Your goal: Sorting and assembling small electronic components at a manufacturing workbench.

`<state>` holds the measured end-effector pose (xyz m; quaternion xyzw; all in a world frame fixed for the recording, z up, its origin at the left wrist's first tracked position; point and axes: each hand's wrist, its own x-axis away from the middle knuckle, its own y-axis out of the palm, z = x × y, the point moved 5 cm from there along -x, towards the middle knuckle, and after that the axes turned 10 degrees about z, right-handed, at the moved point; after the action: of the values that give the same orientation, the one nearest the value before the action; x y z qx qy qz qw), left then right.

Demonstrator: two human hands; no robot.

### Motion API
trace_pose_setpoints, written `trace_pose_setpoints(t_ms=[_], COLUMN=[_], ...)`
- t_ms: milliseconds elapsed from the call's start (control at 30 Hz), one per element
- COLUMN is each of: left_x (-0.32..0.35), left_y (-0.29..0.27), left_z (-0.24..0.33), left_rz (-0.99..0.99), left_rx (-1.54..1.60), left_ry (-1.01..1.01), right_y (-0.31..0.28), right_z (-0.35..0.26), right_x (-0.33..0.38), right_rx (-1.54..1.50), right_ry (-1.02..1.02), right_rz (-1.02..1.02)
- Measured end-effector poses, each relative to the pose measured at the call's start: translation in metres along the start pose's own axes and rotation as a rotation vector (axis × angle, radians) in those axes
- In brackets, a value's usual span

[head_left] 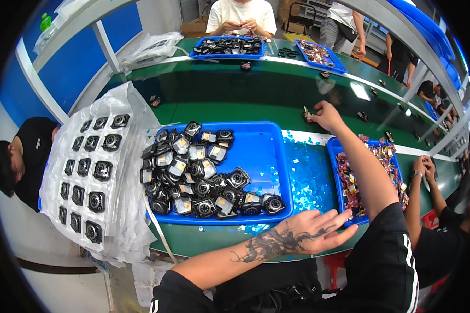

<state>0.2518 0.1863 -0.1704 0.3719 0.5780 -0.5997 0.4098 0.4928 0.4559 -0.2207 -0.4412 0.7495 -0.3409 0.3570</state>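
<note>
My right hand (326,118) reaches over the green conveyor belt (214,109), its fingertips pinched on a small electronic part (308,114) with a pale, yellowish piece on it. Closer in, my left hand (316,230) is held with its fingers stretched out and nothing in them. It is beside the near edge of a blue tray (340,156) filled with small pink and gold electronic parts (352,190). To the left, a larger blue tray (258,156) holds a heap of black watch cases (203,185), some showing a pale inner side.
White plastic tray sheets (62,182) with rows of watch cases are stacked at the left. Small loose parts (362,116) lie along the belt. Blue scraps (310,177) litter the surface between the trays. Co-workers (240,21) sit across and at the right; metal posts (107,47) frame the bench.
</note>
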Motion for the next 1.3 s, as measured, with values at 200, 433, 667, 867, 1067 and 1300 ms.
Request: trace_pose_setpoints(t_ms=[200,433,667,867,1067,1300], left_x=[0.011,-0.008,-0.026,-0.029,-0.004,-0.020], left_y=[-0.008,0.002,0.003,-0.005,0.030,0.040], left_z=[-0.002,-0.014,-0.012,-0.035,-0.086,-0.067], left_rz=[0.037,0.149,0.188,0.672,0.536,0.204], left_rx=[0.139,0.336,0.297,0.026,0.791,1.320], left_ry=[0.038,-0.006,-0.072,-0.350,-1.539,-1.608], right_y=[-0.030,-0.037,-0.055,-0.087,-0.152,-0.165], right_z=[-0.123,-0.142,-0.122,-0.100,-0.079,-0.044], right_x=[0.095,0.190,0.207,0.196,0.214,0.208], right_rx=[-0.254,0.027,0.070,-0.325,-0.316,-0.346], right_ry=[-0.516,-0.909,-0.834,-0.588,-0.920,-0.879], right_rz=[-0.113,-0.714,-0.360,-0.267,0.331,0.255])
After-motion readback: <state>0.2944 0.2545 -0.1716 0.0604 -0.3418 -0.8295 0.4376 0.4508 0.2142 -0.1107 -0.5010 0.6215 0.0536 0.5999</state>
